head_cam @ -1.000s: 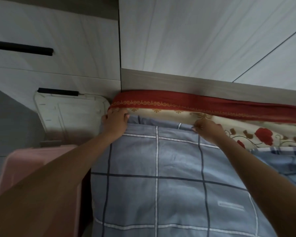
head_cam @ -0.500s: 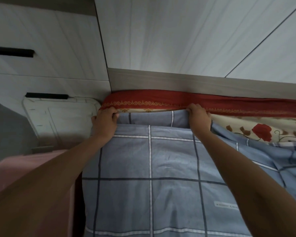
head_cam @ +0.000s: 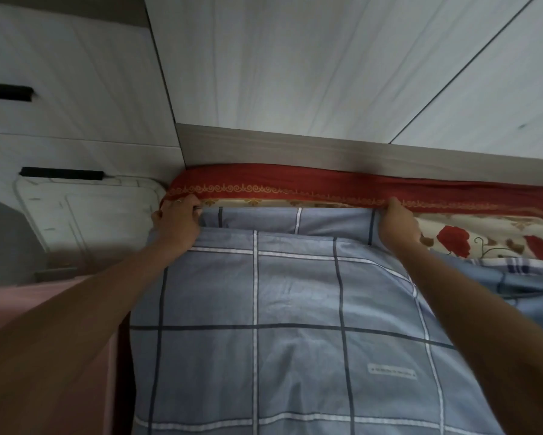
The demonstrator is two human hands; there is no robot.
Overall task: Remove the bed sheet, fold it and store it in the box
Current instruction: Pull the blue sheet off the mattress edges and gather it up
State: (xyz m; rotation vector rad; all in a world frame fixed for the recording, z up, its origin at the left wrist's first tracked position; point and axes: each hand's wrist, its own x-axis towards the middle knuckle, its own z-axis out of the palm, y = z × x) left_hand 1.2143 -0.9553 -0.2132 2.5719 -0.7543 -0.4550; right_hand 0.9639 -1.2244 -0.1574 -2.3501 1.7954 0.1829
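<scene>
Head view, looking along the bed toward its far edge. The blue checked bed sheet (head_cam: 295,309) lies doubled over the near-left part of the bed, and its far fold reaches almost to the far edge. The left hand (head_cam: 176,224) grips the sheet's far-left corner with the fingers curled over the fold. The right hand (head_cam: 395,222) grips the same fold further right. Its fingertips are tucked behind the cloth and hidden. Both forearms are cut off by the lower frame edge, as is the near end of the sheet.

Beneath it, a floral cover (head_cam: 452,237) with a red border (head_cam: 326,185) shows only along the far edge and at the right, where more blue cloth lies bunched and partly out of frame. The border butts against a wooden rail (head_cam: 326,146), leaving no gap beyond the hands.

Left of the bed, a white plastic lid (head_cam: 91,215) leans on a cabinet below a black handle (head_cam: 60,173). A pink object (head_cam: 28,296) is largely hidden by the left arm, and what it is cannot be told. The text on the small label (head_cam: 391,370) on the sheet is too small to read.
</scene>
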